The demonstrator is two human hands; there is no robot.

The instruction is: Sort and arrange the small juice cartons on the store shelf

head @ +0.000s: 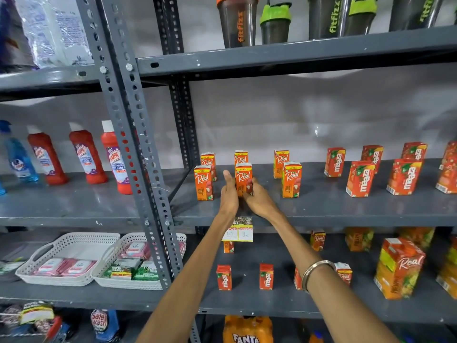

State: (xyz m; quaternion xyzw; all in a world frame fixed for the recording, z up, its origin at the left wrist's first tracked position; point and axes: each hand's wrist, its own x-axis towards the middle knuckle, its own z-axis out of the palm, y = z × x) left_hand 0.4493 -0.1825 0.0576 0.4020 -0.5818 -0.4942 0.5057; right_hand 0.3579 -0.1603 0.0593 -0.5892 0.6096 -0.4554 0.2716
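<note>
Small orange Real juice cartons stand in two rows on the grey middle shelf (321,209). The front middle carton (243,177) stands upright between both hands. My left hand (229,194) presses flat against its left side, and my right hand (259,200) holds its right side and lower front. Another front carton (204,183) stands to the left, and one more (291,179) to the right. Three back cartons (281,163) stand behind them. Red Maaza cartons (359,178) fill the shelf's right part.
Shaker bottles (237,21) stand on the shelf above. Red cleaner bottles (115,159) line the left bay. Below, small Maaza cartons (224,277), a large Real carton (399,267) and white baskets (66,258) sit on the lower shelf. A price tag (238,231) hangs at the shelf edge.
</note>
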